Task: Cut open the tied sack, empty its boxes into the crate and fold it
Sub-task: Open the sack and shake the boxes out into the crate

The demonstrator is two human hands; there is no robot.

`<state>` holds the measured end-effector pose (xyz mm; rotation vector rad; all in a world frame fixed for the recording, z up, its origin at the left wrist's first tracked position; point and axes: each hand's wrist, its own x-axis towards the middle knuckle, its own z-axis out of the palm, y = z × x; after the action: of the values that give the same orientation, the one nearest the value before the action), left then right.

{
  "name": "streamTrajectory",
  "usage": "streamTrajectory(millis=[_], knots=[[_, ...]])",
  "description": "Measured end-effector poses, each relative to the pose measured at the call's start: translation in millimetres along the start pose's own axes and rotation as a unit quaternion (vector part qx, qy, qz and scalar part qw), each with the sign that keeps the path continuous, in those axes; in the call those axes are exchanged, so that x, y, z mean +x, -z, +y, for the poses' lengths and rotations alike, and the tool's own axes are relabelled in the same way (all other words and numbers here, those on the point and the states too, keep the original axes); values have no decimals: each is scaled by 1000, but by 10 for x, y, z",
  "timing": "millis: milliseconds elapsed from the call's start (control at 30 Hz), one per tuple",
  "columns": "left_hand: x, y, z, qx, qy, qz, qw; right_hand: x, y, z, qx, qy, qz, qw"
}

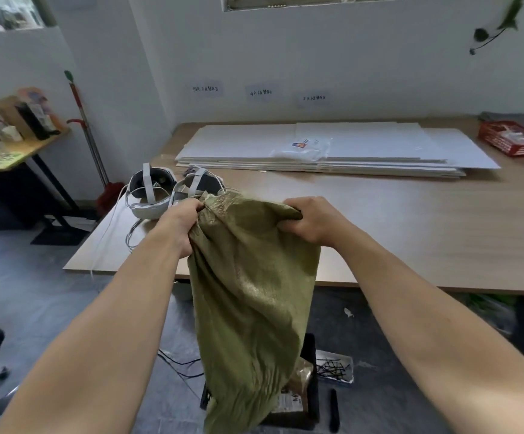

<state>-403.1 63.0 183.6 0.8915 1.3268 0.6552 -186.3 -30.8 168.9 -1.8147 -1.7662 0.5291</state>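
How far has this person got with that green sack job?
Mostly emptied, it seems: the green sack hangs limp over the black crate, where boxes already lie. Right now the left hand and right hand each grip its upper end, holding it up. Folding is left.

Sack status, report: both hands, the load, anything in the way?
Left hand and right hand each shut on sack, held up, hanging limp. Lower end over black crate, boxes inside. Nothing in the way.
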Motion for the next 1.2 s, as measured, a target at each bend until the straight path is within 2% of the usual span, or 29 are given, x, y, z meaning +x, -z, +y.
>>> streamTrajectory(millis=[133,167,233,300,367,467,533,600,700,800,867,1033,1200], knots=[[-29,85,-39,102,-86,27,991,1,-29,18,167,-95,29,981],[-28,114,-53,95,-113,5,989,14,-32,22,193,-104,38,975],[-7,199,-105,20,-177,-99,979,41,-17,-6,226,-121,46,965],[35,278,-170,-58,-216,-216,950,74,19,-51,252,-146,49,955],[29,297,-206,-54,-222,-258,939,113,66,-96,268,-183,70,943],[7,264,-232,19,-213,-216,953,177,84,-108,303,-218,91,923],[-15,223,-203,39,-218,-165,961,199,66,-84,306,-213,90,924],[-15,198,-201,11,-203,-107,973,218,52,-31,262,-188,100,941],[-4,164,-244,-54,-149,-65,985,183,58,-39,123,-122,116,978],[-14,151,-292,-71,-65,-72,993,125,43,-44,28,-64,121,990],[-10,160,-303,-84,-40,-69,993,77,26,-16,-14,-30,98,995],[21,205,-238,-130,-32,-75,988,-6,-66,125,10,36,-23,999],[25,243,-168,-114,-14,-95,989,-4,-227,151,36,24,-11,999]])
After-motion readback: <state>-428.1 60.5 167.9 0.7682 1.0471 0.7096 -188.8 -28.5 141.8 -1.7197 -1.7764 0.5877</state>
